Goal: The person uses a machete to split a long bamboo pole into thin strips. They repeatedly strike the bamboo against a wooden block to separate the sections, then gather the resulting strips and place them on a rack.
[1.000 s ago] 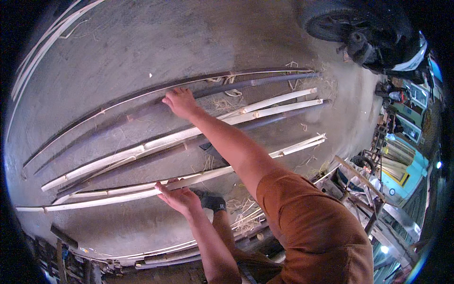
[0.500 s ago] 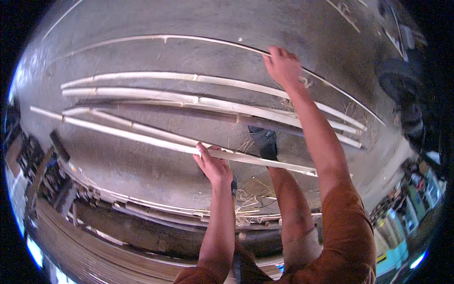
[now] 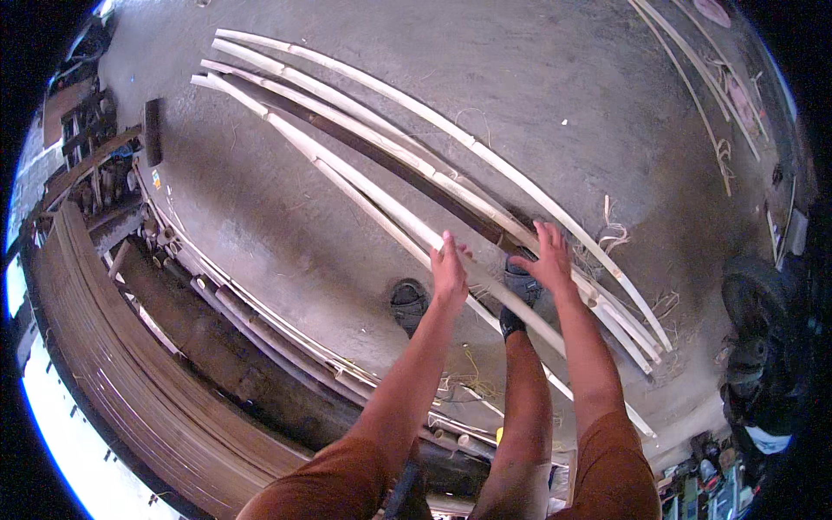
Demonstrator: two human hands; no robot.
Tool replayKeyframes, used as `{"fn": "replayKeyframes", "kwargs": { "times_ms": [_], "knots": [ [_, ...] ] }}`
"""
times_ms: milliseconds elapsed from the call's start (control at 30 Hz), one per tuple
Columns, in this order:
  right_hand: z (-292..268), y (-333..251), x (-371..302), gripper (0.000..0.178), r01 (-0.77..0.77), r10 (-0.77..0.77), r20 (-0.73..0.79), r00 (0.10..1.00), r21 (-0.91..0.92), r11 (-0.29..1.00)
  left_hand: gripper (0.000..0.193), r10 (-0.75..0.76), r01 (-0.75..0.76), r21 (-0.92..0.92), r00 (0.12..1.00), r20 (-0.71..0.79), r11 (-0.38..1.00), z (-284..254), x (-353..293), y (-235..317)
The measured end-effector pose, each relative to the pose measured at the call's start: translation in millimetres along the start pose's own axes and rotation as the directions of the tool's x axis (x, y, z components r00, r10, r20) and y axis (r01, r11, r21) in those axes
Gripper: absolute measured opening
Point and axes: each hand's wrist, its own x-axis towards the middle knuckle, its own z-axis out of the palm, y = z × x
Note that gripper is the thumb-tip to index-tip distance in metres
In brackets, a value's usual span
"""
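A long pale split bamboo strip [image 3: 377, 192] slants across the floor in front of me. My left hand [image 3: 451, 276] is closed around it, thumb on top. To the right, my right hand [image 3: 553, 260] has its fingers spread and holds nothing; it hovers over my shoe [image 3: 522, 282], next to the strips. Beneath the held strip runs another pale strip [image 3: 364, 206]. Beyond them several more strips lie roughly side by side, among them a pale outer one [image 3: 433, 114] and a darker brown piece [image 3: 407, 173].
A stack of long brown slats [image 3: 130, 364] lies at the lower left beside bamboo poles [image 3: 260, 321]. A dark tyre [image 3: 752, 295] stands at the right. Loose strips [image 3: 693, 65] lie far right, and curled shavings [image 3: 614, 232] sit on the concrete floor.
My right hand has let go of the thin strip and moved nearer my left hand. The left still grips its strip. My view has turned, so the strips slant more steeply.
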Motion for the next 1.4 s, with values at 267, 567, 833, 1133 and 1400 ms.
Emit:
{"fn": "replayKeyframes", "kwargs": {
  "times_ms": [267,567,833,1133,1400],
  "knots": [
    [17.6,-22.5,32.4,0.078,-0.124,0.119,0.243,0.963,0.004,0.992,0.050,0.088,-0.080,-0.127,0.995,0.055,0.989,25.8,82.1,-27.8],
    [-16.0,-33.0,23.3,0.079,-0.198,0.024,0.481,0.877,0.316,0.928,0.076,-0.072,0.079,-0.306,0.997,0.035,0.949,40.0,54.5,-16.7],
    [-98.1,-86.6,-95.3,0.101,-0.137,0.084,0.432,0.898,0.092,0.986,0.081,-0.114,0.180,-0.304,0.968,0.224,0.935,15.8,-81.1,17.6],
    [-227.5,-168.0,-275.0,0.086,0.040,-0.044,0.168,0.985,0.022,0.999,0.059,0.132,-0.135,0.038,0.989,0.070,0.990,-11.9,-321.6,85.5],
    [-385.6,-289.8,-375.7,0.101,0.100,-0.107,0.052,0.993,0.124,0.987,0.043,0.092,-0.088,-0.035,0.988,0.121,0.996,-31.9,-516.9,182.1]
  ]
}}
